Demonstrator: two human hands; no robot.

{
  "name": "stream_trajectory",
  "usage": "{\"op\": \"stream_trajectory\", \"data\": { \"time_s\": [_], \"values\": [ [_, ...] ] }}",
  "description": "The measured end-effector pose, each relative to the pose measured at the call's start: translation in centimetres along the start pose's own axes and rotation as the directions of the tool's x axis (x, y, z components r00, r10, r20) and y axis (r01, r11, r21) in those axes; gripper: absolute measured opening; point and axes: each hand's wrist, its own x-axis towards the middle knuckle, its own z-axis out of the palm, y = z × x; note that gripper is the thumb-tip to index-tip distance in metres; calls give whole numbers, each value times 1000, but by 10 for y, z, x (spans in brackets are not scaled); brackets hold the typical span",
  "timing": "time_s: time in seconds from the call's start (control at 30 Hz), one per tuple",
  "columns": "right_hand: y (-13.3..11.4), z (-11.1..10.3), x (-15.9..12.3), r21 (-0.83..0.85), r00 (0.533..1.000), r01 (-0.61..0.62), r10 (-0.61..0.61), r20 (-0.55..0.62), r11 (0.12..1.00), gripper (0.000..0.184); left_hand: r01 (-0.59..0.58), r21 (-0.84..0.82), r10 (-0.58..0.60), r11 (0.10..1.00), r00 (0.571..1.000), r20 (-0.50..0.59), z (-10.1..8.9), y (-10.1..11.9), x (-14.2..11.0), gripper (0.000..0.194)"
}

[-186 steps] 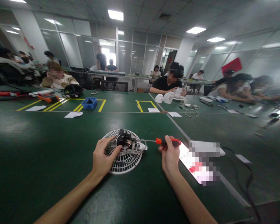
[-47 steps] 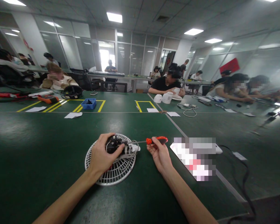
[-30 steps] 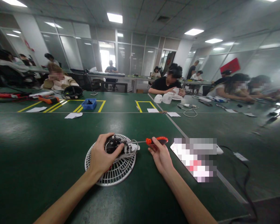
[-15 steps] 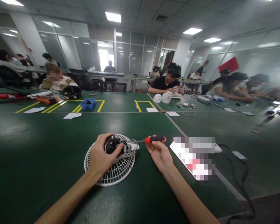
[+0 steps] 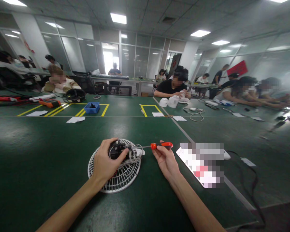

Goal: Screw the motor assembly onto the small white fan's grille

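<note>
The left grip [image 5: 106, 162] is closed over a black motor assembly [image 5: 114, 150], thumb on the near side and fingers wrapped over the far left. The right grip [image 5: 168, 162] pinches the handle of a red-and-black screwdriver [image 5: 154, 146] between thumb and fingers. The screwdriver lies roughly level, its shaft directed left into the parts of the motor assembly; whether the tip is seated in a screw cannot be determined. The motor assembly rests on a round white fan grille [image 5: 114, 186], which lies flat on the green surface [image 5: 62, 151]. A pale cable [image 5: 132, 161] runs looped over the grille, beside a white plastic part [image 5: 140, 151] at the right end of the assembly. A lit phone [image 5: 192, 167], partly masked by pixelation, lies to the right of the right grip, apart from it. Farther back, a blue bin [image 5: 92, 108] holding dark items stands by yellow tape markings [image 5: 105, 110]. Beyond, to the right, a co-worker in black [image 5: 169, 87] handles a white part, with two white housings [image 5: 173, 101] near.
</note>
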Motion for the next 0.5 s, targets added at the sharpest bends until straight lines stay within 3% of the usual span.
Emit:
{"op": "stream_trajectory", "data": {
  "time_s": [0.13, 0.33, 0.5],
  "values": [
    [3, -1, -1, -3, 1000, 18, -18, 24, 1000, 51, 6, -6, -6, 1000, 1000, 10, 1, 0, 0, 45],
    [3, 1, -2, -204, 1000, 3, -5, -8, 979, 53, 13, -4, -13, 1000, 1000, 5, 0, 0, 0, 45],
    [1, 4, -3, -97, 1000, 10, -12, -20, 995, 55, 12, -4, -12, 1000, 1000, 6, 0, 1, 0, 46]
  ]
}}
